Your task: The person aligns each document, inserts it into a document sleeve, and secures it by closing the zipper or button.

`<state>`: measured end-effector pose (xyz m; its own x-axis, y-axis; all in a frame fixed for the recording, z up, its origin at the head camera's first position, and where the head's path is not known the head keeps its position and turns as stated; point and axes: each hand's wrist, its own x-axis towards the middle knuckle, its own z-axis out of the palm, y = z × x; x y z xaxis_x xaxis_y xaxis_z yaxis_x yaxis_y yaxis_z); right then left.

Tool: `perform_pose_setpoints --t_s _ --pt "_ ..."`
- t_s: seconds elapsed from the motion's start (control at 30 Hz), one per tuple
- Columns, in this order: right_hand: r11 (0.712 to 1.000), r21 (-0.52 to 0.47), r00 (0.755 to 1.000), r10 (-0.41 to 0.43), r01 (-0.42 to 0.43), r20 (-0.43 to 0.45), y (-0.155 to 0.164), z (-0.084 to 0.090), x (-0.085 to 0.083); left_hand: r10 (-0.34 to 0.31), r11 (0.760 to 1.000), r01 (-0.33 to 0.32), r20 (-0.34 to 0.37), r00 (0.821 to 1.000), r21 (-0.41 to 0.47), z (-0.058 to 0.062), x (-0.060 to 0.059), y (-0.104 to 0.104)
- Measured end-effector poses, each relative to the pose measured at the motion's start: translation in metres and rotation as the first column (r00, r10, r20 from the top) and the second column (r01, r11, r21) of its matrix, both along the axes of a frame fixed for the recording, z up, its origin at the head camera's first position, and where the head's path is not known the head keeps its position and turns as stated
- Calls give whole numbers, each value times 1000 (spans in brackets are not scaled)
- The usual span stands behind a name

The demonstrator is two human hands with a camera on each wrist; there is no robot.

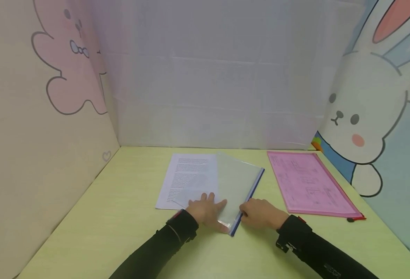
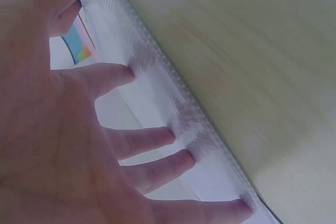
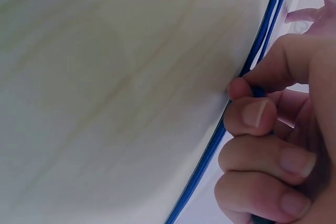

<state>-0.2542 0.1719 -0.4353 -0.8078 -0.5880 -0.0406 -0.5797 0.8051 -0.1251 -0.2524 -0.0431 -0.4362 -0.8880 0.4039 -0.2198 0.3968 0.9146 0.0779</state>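
A clear plastic zipper folder (image 1: 239, 180) lies tilted on the table, its blue zipper (image 1: 256, 183) along the right edge. My left hand (image 1: 208, 212) rests on the folder's near part with fingers spread; in the left wrist view its fingertips (image 2: 184, 156) press the mesh-textured plastic. At the zipper's near part, my right hand (image 1: 260, 214) pinches a blue zipper pull (image 3: 258, 92), mostly hidden by the fingers. In the right wrist view the zipper strips are parted on one side of that hand. Under the folder's left part lies a printed sheet (image 1: 185, 174).
To the right, a pink zipper folder (image 1: 304, 180) with a red edge lies flat on the yellowish table (image 1: 121, 217). A white sheet-covered wall (image 1: 211, 77) closes off the back, and panels with cartoon animals stand at both sides.
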Motion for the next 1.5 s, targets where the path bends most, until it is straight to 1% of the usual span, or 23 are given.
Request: perform_pose_setpoints --t_s 0.13,0.37,0.63,1.0,1.3,1.4,1.5 --pt "1000 9 1000 -13 13 -1 0 0 -1 -1 1000 1 0 1000 5 -1 0 0" --pt "993 44 994 -106 105 22 1 -1 -7 -3 1000 3 6 1000 10 -2 -1 0" --pt "989 57 991 -135 134 18 4 0 -14 -2 1000 2 11 1000 26 -2 -2 -1" --pt "993 58 994 -105 105 0 6 1 -16 -14 1000 14 -2 1000 23 0 -1 -1" --pt "992 80 995 -99 99 4 5 2 -19 -15 1000 15 6 1000 13 0 -2 -1" --pt "990 92 994 -110 109 11 3 3 -19 -14 1000 14 3 1000 11 -1 -1 -1" --pt "985 102 990 -139 136 28 4 4 -21 -12 1000 12 1 1000 19 0 -1 -1"
